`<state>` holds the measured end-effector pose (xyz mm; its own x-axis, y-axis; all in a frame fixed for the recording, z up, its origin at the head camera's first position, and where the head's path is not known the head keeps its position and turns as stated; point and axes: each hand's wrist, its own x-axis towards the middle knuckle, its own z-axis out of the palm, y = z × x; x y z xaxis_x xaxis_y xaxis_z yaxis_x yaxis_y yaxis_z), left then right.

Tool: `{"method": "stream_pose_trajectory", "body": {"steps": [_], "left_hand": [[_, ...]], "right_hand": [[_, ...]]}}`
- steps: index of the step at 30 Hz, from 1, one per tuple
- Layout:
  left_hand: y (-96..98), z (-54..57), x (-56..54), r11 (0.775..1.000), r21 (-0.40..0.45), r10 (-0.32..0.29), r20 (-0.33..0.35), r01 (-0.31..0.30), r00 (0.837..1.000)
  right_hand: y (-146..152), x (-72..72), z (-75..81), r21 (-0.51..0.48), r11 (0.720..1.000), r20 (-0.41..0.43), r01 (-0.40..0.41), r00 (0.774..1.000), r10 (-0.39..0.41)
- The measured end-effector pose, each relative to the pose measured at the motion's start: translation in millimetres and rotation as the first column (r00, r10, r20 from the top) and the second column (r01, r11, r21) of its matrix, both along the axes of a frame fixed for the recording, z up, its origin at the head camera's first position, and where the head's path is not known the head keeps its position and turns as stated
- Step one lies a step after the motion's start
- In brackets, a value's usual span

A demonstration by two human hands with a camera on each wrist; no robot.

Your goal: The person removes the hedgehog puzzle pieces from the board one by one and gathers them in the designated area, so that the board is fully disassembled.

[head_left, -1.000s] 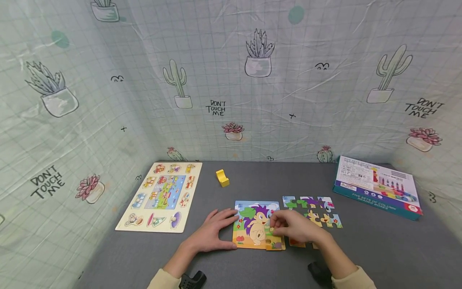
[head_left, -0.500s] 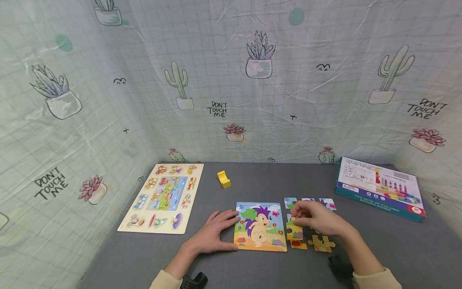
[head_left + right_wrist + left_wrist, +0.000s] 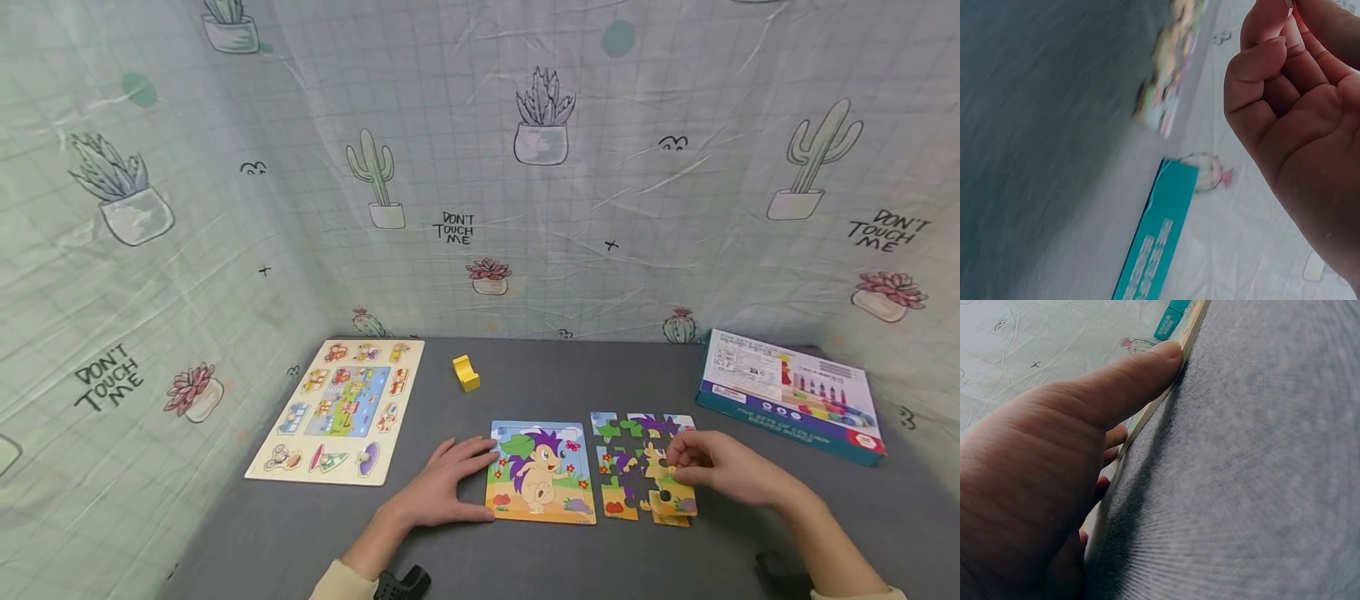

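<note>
A square picture board (image 3: 542, 492) of a purple-haired hedgehog lies on the table. My left hand (image 3: 444, 486) rests at its left side, fingers spread and fairly straight, fingertips and thumb touching the edge. In the left wrist view the thumb (image 3: 1129, 381) lies along the board's edge (image 3: 1154, 403). My right hand (image 3: 731, 467) pinches a yellow-green puzzle piece (image 3: 681, 502) with a purple stone on it, held over the lower right of several jigsaw pieces (image 3: 618, 505). In the right wrist view the right hand (image 3: 1297, 106) has curled fingers; the held piece is mostly out of frame.
A wooden peg puzzle board (image 3: 262, 458) with small pictures lies at the left. Behind the picture board is a small yellow block (image 3: 466, 373). A flat toy box (image 3: 787, 396) lies at the back right. A printed cloth (image 3: 420, 283) stands behind the grey table (image 3: 555, 567).
My right hand has lifted the puzzle piece off the picture board's lower right corner and carried it right, over the loose pieces. The left hand stays at the board's edge.
</note>
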<state>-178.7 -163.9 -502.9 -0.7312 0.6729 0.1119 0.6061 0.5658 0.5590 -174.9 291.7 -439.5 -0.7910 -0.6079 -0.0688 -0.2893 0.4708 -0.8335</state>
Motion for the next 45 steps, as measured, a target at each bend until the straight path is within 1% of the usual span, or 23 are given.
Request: {"method": "stream_pose_trajectory", "body": {"steps": [3, 6, 11, 14, 17, 19, 23, 28, 32, 36, 45], "left_hand": [[-0.2, -0.6, -0.5, 1.000, -0.003, 0.001, 0.004, -0.001, 1.000], [-0.6, -1.0, -0.6, 1.000, -0.006, 0.000, 0.007, 0.000, 1.000], [-1.0, -1.6, -0.6, 1.000, 0.001, -0.005, 0.004, 0.005, 1.000], [-0.9, -1.4, -0.6, 1.000, 0.004, -0.006, 0.002, 0.006, 1.000], [-0.6, -1.2, -0.5, 1.000, 0.003, -0.006, 0.001, 0.006, 1.000], [-0.4, -1.3, -0.6, 1.000, 0.002, -0.005, 0.002, 0.005, 1.000], [-0.2, -1.5, -1.0, 1.000, 0.002, -0.007, 0.002, 0.007, 1.000], [-0.6, -1.6, -1.1, 1.000, 0.004, -0.009, -0.003, 0.009, 1.000], [-0.8, -2.4, -1.1, 1.000, 0.002, -0.007, -0.003, 0.007, 1.000], [-0.8, -2.9, -1.0, 1.000, -0.001, -0.005, -0.005, 0.005, 1.000], [-0.7, -1.2, -0.6, 1.000, 0.006, -0.011, -0.008, 0.011, 1.000]], "right_hand": [[12.6, 1.8, -4.2, 0.012, 1.000, 0.019, -0.004, 1.000, 0.004], [24.5, 3.2, -7.0, 0.023, 1.000, 0.017, -0.006, 1.000, 0.006], [38.5, 5.2, -9.0, 0.046, 0.999, 0.069, 0.012, 0.997, -0.016], [42.7, 6.1, -10.7, 0.053, 0.999, 0.088, 0.005, 0.996, -0.009], [44.9, 6.3, -13.6, 0.065, 0.998, 0.071, -0.003, 0.997, -0.001], [45.4, 6.8, -14.5, 0.080, 0.997, 0.066, 0.007, 0.998, -0.013], [45.6, 8.2, -15.6, 0.133, 0.990, 0.025, 0.040, 0.999, -0.044], [45.3, 10.0, -17.3, 0.171, 0.982, -0.020, 0.077, 0.997, -0.075], [43.6, 10.5, -17.1, 0.200, 0.972, -0.048, 0.123, 0.992, -0.115], [42.2, 11.6, -14.3, 0.207, 0.965, -0.083, 0.158, 0.986, -0.143], [35.8, 14.0, -7.1, 0.191, 0.956, -0.119, 0.221, 0.972, -0.201]]}}
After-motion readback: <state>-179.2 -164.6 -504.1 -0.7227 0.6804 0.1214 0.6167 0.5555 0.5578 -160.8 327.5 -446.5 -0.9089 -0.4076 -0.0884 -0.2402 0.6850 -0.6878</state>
